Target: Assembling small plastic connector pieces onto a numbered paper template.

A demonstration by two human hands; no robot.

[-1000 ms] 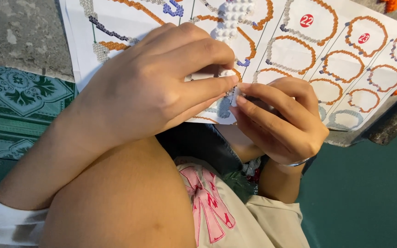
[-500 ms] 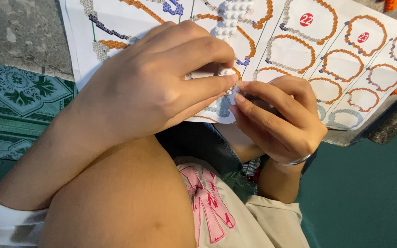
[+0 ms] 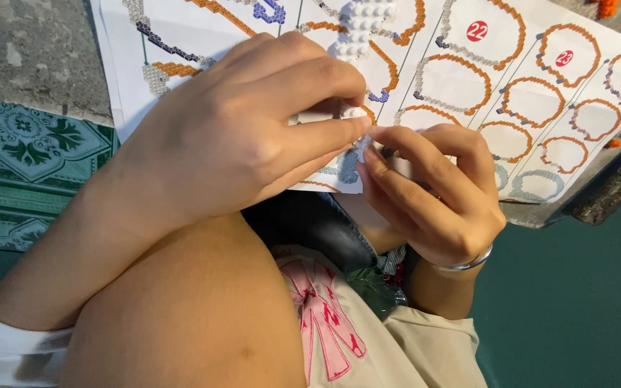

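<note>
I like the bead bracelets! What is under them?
The bead bracelets lie on a white paper sheet ruled into boxes. The left hand and right hand cover its near edge, so any bracelets there are hidden.

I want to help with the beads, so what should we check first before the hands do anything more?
1. Both hands meet at one spot: ok. Left hand and right hand touch fingertips over the sheet's lower edge.
2. Small white piece pinched between them: cannot tell, the fingers hide most of it.
3. Sheet lying flat: ok.
4. Bead loops stay in their boxes on the sheet: ok, as far as visible.
5. White bead strip free of the hands: ok, it lies above the left hand.
6. Thread or needle ready: cannot tell, none shows.
</note>
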